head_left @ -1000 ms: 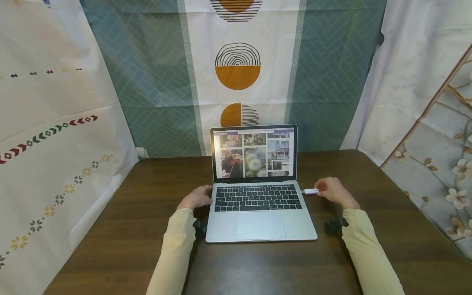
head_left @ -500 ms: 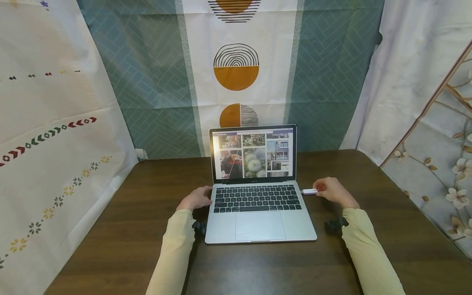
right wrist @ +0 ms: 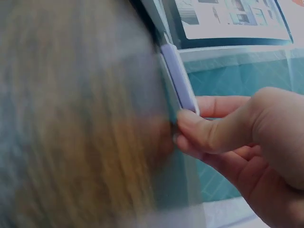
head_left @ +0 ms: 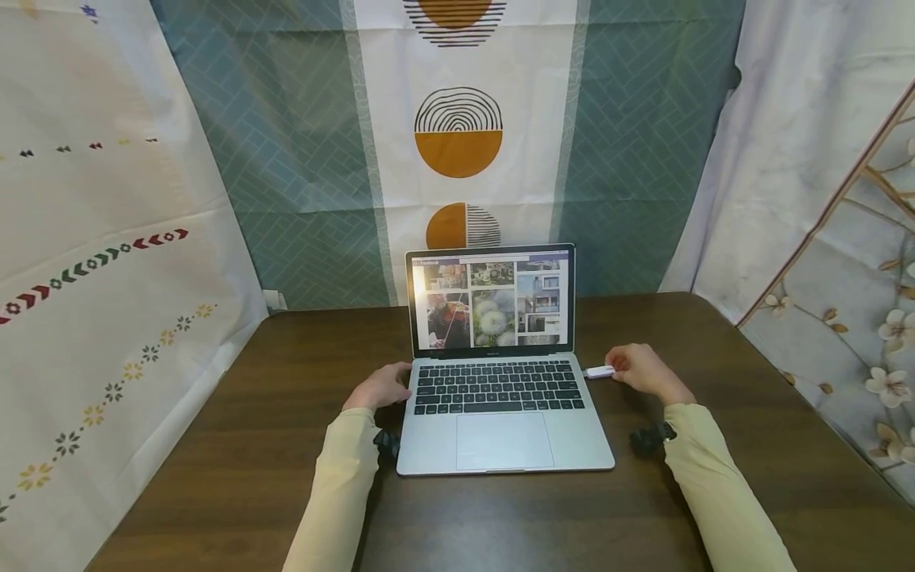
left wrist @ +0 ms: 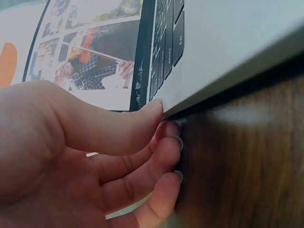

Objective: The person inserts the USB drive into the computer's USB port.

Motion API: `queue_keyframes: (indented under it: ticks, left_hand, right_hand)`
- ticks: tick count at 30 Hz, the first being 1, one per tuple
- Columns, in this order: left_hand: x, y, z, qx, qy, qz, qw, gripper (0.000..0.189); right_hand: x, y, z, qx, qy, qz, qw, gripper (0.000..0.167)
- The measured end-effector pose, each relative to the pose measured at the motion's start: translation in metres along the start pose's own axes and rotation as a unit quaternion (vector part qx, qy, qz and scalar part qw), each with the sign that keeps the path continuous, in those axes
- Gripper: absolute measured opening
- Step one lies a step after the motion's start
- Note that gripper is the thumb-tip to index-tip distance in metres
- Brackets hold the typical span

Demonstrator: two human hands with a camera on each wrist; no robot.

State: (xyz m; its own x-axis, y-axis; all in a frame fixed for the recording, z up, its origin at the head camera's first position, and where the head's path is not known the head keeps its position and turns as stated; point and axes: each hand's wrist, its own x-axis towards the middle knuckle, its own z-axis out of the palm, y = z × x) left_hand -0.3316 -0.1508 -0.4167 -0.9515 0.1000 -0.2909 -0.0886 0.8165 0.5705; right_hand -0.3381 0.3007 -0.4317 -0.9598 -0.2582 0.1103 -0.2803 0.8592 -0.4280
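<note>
A silver laptop [head_left: 503, 441] stands unfolded on the brown table, its screen [head_left: 493, 306] lit with a grid of photos. At its left side my left hand [head_left: 380, 386] grips the edge. In the left wrist view the thumb [left wrist: 142, 116] lies on the top rim beside the keyboard, and the other fingers [left wrist: 164, 154] curl at the side below. My right hand [head_left: 643, 370] pinches the outer end of a white USB stick [head_left: 599, 372] between thumb and fingers. The stick's metal end meets the laptop's right side in the right wrist view [right wrist: 179, 78].
The wooden table [head_left: 236, 461] extends around the laptop on all sides. A patterned green and white cloth [head_left: 629, 159] hangs behind it, with a white embroidered cloth [head_left: 121, 334] on the left and a floral one [head_left: 843, 318] on the right.
My right hand and the USB stick have shifted slightly left, toward the laptop, and the stick tilts a little more. The left hand keeps its grip on the laptop.
</note>
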Motion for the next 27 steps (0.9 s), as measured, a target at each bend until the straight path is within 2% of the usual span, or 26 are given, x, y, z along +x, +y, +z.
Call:
queue_keyframes:
  ticks: [4, 11, 16, 27]
  left_hand:
    - [0.0002, 0.0009, 0.0002, 0.004, 0.005, -0.004, 1.0, 0.059]
    - [0.0042, 0.0015, 0.0023, 0.002, 0.003, -0.002, 1.0, 0.059]
    - [0.0038, 0.0009, 0.0006, 0.008, 0.004, -0.002, 1.0, 0.059]
    - [0.0047, -0.0017, 0.0016, -0.001, -0.001, -0.005, 1.0, 0.059]
  right_hand:
    - [0.0053, -0.0045, -0.0014, -0.015, -0.012, -0.006, 0.9998, 0.011]
    - [0.0104, -0.007, -0.0042, -0.034, -0.032, 0.01, 0.9989, 0.011]
    - [0.0111, -0.0058, -0.0034, -0.025, -0.037, -0.006, 0.999, 0.01]
    - [0.0085, -0.0041, -0.0044, 0.009, -0.061, 0.01, 0.998, 0.008]
